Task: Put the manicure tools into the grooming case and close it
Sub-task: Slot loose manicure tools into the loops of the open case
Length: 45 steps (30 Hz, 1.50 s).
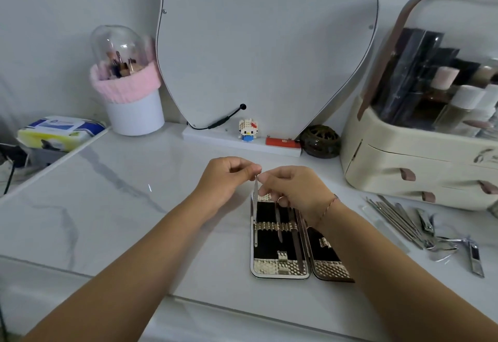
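At the far left of the frame lies a blue, white and yellow wipes pack [60, 133]; its print is too blurred to read. Next to it stands a white brush holder [129, 85] with a pink knitted band and a clear dome. On the white, grey-veined marble-look surface [107, 193], your left hand [226, 180] is curled, thumb and forefinger pinching the top of a slim steel tool [255, 189] that stands upright. Your right hand [293, 190] grips the same tool just below.

Under both hands, in the lower centre, the grooming case [280, 266] lies open: a rounded rectangle with a chrome rim, black lining and gold scale-textured bands. Two thin tools sit under the middle band of its left half.

At the right edge, loose steel manicure tools [398, 220] and nail clippers [475, 256] lie before a cream organiser [404, 158] with a clear lid.
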Each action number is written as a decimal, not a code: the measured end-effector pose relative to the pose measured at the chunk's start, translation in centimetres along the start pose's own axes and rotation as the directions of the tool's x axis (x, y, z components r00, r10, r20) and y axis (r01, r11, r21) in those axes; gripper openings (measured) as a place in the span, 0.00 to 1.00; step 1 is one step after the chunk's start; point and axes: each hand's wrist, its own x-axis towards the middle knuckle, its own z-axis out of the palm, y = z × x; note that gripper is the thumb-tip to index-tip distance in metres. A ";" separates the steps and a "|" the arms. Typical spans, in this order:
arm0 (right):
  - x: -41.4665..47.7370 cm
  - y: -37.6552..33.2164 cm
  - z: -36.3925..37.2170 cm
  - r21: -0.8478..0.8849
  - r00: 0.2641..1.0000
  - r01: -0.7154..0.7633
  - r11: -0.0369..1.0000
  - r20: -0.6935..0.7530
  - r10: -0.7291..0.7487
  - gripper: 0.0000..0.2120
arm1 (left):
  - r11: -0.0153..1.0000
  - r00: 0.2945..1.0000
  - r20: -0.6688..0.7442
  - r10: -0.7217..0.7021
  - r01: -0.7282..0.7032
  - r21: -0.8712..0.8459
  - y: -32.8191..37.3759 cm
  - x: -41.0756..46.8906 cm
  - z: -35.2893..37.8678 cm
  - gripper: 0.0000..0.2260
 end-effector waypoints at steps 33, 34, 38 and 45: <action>1.8 1.7 -0.5 -0.375 0.989 0.124 0.919 -0.024 -0.143 0.05 | 0.906 0.989 0.138 -0.044 -0.018 0.423 -0.5 0.1 -0.7 0.04; 1.8 1.7 -0.6 -0.454 0.985 0.147 0.879 -0.011 -0.171 0.05 | 0.905 0.989 0.141 -0.042 -0.022 0.425 -0.5 0.2 -0.7 0.04; 1.6 1.6 -1.0 -0.701 0.973 0.208 0.682 0.076 -0.219 0.08 | 0.902 0.988 0.150 -0.039 -0.030 0.430 -0.6 0.2 -0.6 0.01; 0.8 0.8 -2.3 -0.692 0.952 0.303 0.656 0.253 -0.172 0.11 | 0.904 0.987 0.157 -0.032 -0.038 0.425 -0.6 0.2 -0.6 0.06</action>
